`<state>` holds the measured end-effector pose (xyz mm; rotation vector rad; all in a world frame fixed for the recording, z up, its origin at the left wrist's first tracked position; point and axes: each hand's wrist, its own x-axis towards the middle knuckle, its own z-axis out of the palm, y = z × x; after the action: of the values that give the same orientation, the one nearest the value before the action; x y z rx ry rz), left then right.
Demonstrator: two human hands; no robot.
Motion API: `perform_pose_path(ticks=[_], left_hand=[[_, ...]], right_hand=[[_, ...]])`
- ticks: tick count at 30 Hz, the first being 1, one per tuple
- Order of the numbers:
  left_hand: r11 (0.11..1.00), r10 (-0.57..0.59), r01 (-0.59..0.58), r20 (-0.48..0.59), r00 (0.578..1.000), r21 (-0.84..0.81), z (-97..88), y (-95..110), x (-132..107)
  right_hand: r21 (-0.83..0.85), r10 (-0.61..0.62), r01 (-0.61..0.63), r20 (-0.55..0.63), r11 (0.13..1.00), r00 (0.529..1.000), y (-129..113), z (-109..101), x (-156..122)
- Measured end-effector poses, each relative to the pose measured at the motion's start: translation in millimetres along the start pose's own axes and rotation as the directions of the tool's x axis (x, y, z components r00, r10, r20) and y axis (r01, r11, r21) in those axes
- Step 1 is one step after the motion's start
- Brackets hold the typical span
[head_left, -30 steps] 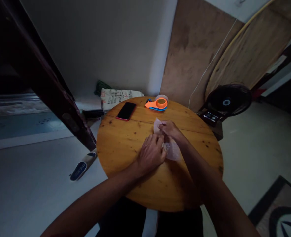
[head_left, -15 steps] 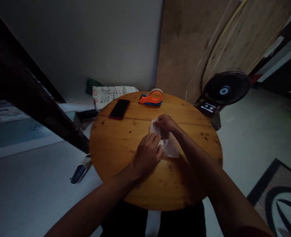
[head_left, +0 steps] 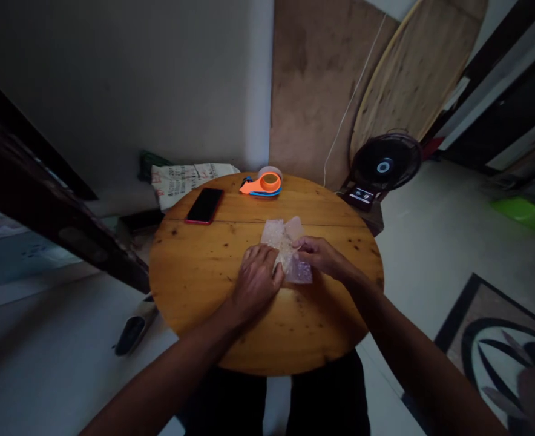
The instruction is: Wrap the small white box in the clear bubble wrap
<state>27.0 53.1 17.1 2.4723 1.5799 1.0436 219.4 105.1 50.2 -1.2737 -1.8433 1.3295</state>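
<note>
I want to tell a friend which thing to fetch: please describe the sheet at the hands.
On the round wooden table, near its middle, a small bubble wrap sheet lies touched by the left hand and the right hand. Unlike the dark phone and orange tape dispenser at the far edge, it is see-through and crinkled.

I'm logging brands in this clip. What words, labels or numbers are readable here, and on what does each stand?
Nothing reads clearly enough to quote.
Printed sack behind the table: rows of dark print, too blurred to read.
Fan hub badge: too small to read.
Fan base panel: light markings, too small to read.
Phone, tape dispenser, and bubble wrap pinched by the right hand: no text visible.
</note>
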Motion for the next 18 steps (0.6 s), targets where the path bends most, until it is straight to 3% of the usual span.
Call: perform_pose_path(ticks=[6, 13, 18], left_hand=[[0.998, 0.013, -0.015, -0.034, 0.999, -0.057, 0.8, -1.9, 0.3], [0.999, -0.004, 0.002, -0.057, 0.998, -0.038, 1.2, -3.4, 2.0], [0.997, 0.042, -0.045, -0.056, 0.998, -0.061, 3.6, -4.5, 2.0]], right_hand=[[-0.070, 0.015, -0.026, -0.161, 0.997, 0.987, 16.8, 10.3, -7.6], [-0.317, -0.006, -0.089, -0.287, 0.944, 0.958, 21.2, 20.9, -12.8], [-0.365, 0.001, -0.153, -0.385, 0.918, 0.923, 23.3, 27.7, -20.8]])
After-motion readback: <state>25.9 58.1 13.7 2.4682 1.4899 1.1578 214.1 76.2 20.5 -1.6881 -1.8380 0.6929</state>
